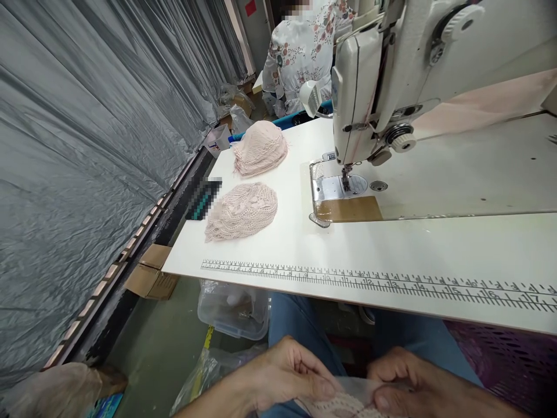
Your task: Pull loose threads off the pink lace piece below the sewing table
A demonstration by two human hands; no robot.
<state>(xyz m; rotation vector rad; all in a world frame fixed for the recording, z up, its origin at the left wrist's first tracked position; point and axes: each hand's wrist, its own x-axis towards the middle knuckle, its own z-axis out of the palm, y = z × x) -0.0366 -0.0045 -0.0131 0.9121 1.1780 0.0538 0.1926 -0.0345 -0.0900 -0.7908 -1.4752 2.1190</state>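
We observe left hand point(298, 371) and right hand point(400, 377) each pinching the pale lace piece point(348, 407) over the lap point(293, 322), below the counter's front edge. On the counter point(296, 247) we log lace fabric point(243, 212) beside a pink bundle point(261, 148), left of the sewing machine point(361, 87).

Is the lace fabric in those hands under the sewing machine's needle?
No, the left hand and right hand hold the lace fabric in front of the table, well away from the needle.
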